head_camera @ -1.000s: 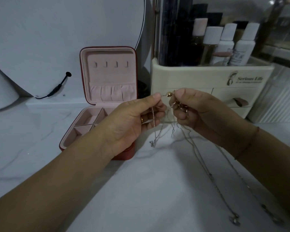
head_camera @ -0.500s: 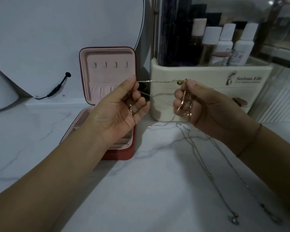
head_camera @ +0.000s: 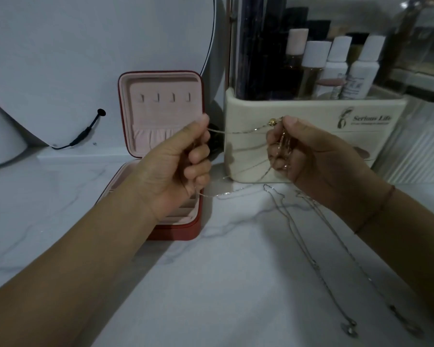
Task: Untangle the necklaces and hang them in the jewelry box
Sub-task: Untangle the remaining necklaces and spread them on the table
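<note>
A red jewelry box (head_camera: 161, 116) with pink lining stands open at the left, its upright lid showing a row of small hooks. My left hand (head_camera: 176, 166) pinches one end of a thin gold necklace (head_camera: 243, 131), stretched level above the table. My right hand (head_camera: 308, 156) grips the other end beside a gold bead (head_camera: 271, 121), with more chain bunched in its fingers. Slack loops of the chain sag between both hands. Two silver necklaces (head_camera: 308, 249) lie on the marble table, running toward the lower right, pendants at their near ends.
A cream cosmetics organizer (head_camera: 311, 116) with several bottles stands right behind my hands. A round mirror (head_camera: 98, 46) with a black cable leans behind the box. The white marble tabletop (head_camera: 211, 284) spreads toward me.
My hands have drawn apart and risen, pulling the gold necklace taut between them. My left hand has shifted left, in front of the box.
</note>
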`<action>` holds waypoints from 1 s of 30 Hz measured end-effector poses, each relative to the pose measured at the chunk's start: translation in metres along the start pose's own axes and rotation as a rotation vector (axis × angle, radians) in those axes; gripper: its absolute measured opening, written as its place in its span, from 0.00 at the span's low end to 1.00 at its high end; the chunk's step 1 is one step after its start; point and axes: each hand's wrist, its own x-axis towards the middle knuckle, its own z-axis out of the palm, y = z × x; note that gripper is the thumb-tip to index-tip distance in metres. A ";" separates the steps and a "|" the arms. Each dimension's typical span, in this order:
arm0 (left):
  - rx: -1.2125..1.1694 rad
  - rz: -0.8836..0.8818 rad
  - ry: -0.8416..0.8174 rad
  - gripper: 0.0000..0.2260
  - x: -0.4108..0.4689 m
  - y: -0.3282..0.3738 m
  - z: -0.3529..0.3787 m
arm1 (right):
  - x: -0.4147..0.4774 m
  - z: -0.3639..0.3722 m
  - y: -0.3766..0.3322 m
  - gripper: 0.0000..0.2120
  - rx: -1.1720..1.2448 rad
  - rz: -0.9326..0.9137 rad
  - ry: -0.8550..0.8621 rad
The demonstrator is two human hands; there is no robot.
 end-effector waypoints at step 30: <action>0.467 0.101 -0.080 0.15 -0.006 -0.026 0.016 | -0.005 0.012 0.011 0.11 -0.352 -0.046 0.001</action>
